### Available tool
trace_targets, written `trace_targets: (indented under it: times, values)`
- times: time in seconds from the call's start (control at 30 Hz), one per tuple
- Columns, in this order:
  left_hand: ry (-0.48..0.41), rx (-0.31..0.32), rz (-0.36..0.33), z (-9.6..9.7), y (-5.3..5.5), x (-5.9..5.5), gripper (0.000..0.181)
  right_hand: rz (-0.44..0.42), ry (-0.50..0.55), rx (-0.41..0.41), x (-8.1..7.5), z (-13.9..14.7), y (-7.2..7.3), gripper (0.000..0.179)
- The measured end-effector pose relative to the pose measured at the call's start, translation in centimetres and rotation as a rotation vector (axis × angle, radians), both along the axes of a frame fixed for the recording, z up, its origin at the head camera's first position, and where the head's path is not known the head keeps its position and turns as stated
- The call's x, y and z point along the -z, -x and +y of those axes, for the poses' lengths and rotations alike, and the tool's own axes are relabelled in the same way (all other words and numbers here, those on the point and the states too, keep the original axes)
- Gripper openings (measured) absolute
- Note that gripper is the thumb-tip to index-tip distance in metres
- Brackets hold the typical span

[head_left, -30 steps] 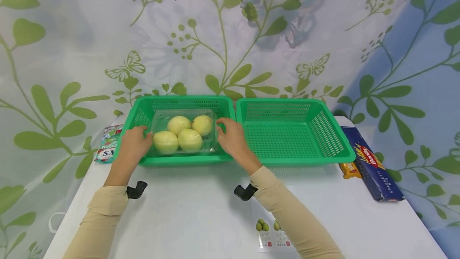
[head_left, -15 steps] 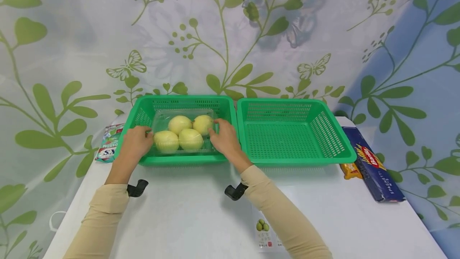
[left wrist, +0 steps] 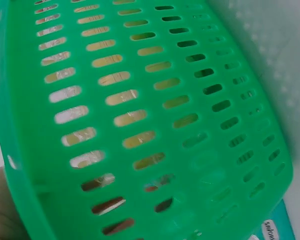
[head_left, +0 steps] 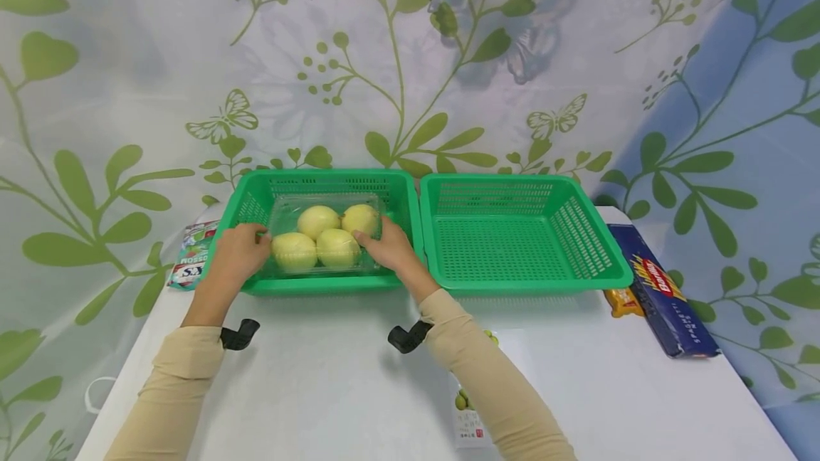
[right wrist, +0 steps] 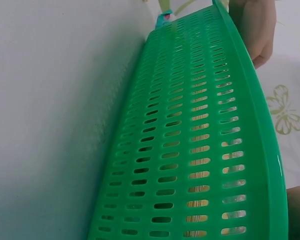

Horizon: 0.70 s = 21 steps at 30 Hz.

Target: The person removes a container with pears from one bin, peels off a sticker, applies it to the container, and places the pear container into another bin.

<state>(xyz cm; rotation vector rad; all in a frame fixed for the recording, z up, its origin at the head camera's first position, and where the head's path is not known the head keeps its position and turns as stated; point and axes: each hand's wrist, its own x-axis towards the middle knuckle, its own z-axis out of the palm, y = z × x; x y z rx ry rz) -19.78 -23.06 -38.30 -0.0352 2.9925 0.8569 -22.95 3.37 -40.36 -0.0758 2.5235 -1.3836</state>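
A clear plastic box (head_left: 285,208) holding several pale yellow round fruits (head_left: 317,222) sits inside the left green basket (head_left: 320,282). My left hand (head_left: 242,251) grips the box's left end, fingers bent at its edge. At the other end my right hand (head_left: 389,244) holds the box, thumb over the lid beside the near right fruit, fingers at the right side. Both wrist views mostly show the basket's slotted wall (left wrist: 175,110), with fruit glimpsed through the slots. Most of each hand is hidden there.
A second green basket (head_left: 493,286) stands against the first on the right. Beyond it lie a blue spaghetti box (head_left: 663,297) and an orange packet (head_left: 623,302). A teal candy bag (head_left: 192,255) lies left. A printed fruit card (head_left: 470,427) is partly under the right sleeve.
My right hand has slid left from the box's right edge, bringing the thumb over the lid near the fruit. The left hand, box and baskets have stayed in place.
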Motion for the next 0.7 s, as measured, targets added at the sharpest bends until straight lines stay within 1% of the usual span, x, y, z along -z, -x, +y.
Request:
trace_targets:
  times: [0.13, 0.23, 0.4, 0.57, 0.7]
  values:
    - [0.013, 0.001, -0.016, -0.18, 0.12, 0.14, 0.048, -0.016, 0.007, 0.000, -0.08, 0.06, -0.06, 0.079]
    - [0.021, 0.003, -0.042, -0.27, 0.18, 0.17, 0.052, -0.023, 0.014, 0.001, -0.11, 0.06, -0.09, 0.079]
    - [0.010, 0.006, -0.080, -0.46, 0.35, 0.19, 0.056, -0.048, 0.030, 0.013, 0.01, 0.02, -0.12, 0.078]
    - [-0.009, 0.038, -0.131, -0.76, 0.55, 0.26, 0.066, -0.055, 0.043, 0.024, 0.24, 0.00, 0.08, 0.077]
    - [-0.025, 0.065, -0.152, -0.94, 0.73, 0.42, 0.070, -0.052, 0.090, 0.053, 0.24, 0.04, 0.11, 0.073]
